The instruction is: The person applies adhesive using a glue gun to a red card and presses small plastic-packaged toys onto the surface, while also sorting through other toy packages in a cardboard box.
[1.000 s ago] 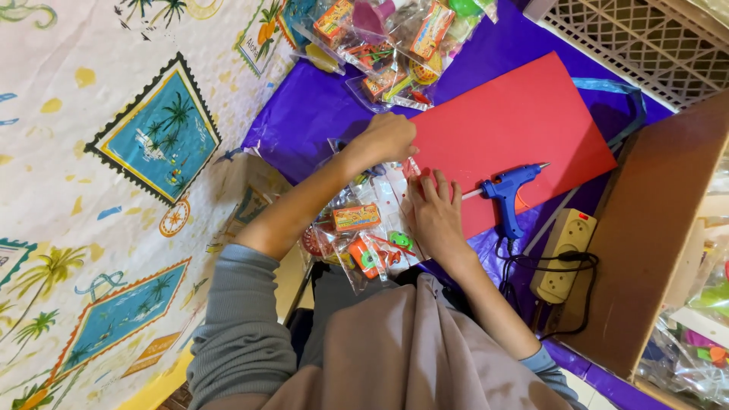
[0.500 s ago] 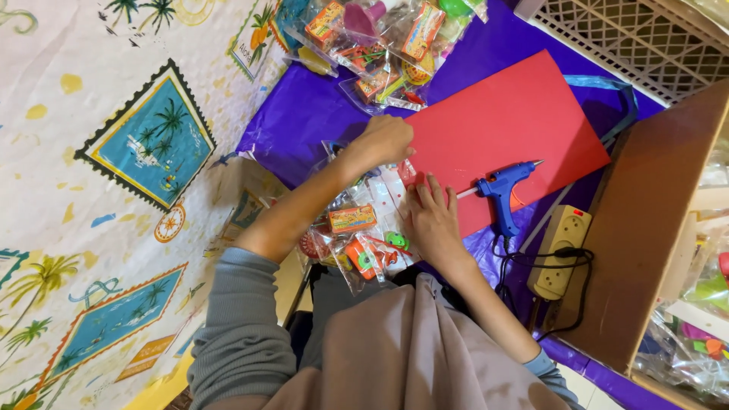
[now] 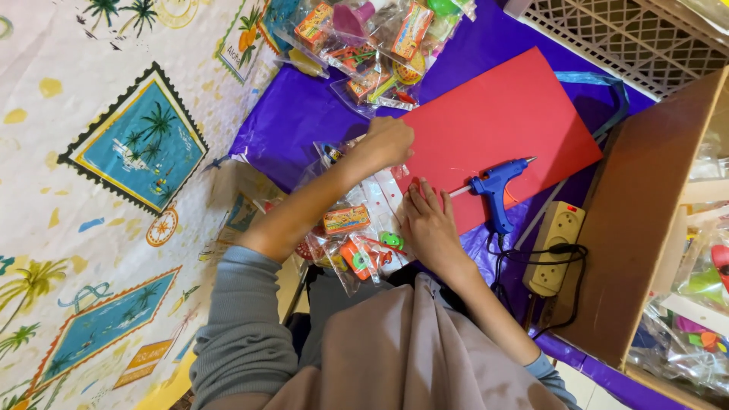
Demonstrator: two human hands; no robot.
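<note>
Both hands work the near edge of the red card sheet at frame centre: left hand pinching its corner, right hand pressed flat, fingers spread. Blue glue gun lies just right; reaching it seems next.

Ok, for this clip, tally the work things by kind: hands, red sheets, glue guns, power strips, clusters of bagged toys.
Hands: 2, left hand and right hand, both on the red sheet's near edge
Red sheet: 1
Blue glue gun: 1
Power strip: 1
Clusters of bagged toys: 2, far cluster, near cluster
Total: 7
</note>
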